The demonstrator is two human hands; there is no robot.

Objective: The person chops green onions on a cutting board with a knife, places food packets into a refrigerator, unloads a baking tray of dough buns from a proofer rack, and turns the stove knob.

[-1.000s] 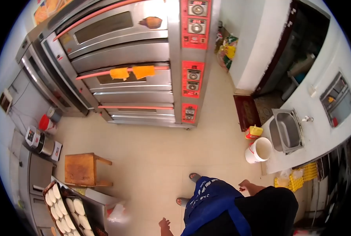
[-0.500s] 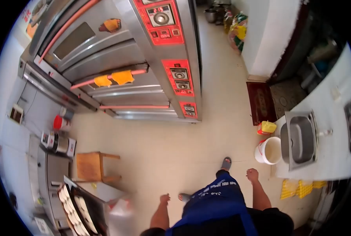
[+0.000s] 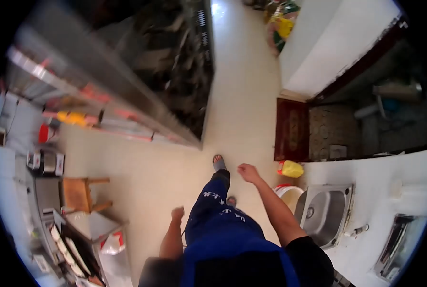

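Note:
My left hand (image 3: 177, 214) hangs low beside the blue apron (image 3: 223, 234), its fingers curled, and I see nothing in it. In front of my body, on the right, my right hand (image 3: 248, 172) is raised with fingers folded in and no object showing. It touches nothing; the yellow jug (image 3: 290, 169) on the floor is the nearest thing to it. One sandalled foot (image 3: 218, 162) is forward in mid-stride, and the other shows behind it.
At left ahead stands a large deck oven (image 3: 142, 110), its corner near my path. A wooden stool (image 3: 77, 193) and a tray of pale dough pieces (image 3: 65, 248) are on the left. To the right are a steel sink (image 3: 326, 215), a white bucket (image 3: 290, 193) and a doorway mat (image 3: 292, 129).
I have walked forward and turned, so the oven front has swung left and its side now shows. The sink and jug are closer. My right arm has swung forward; both hands hold nothing visible.

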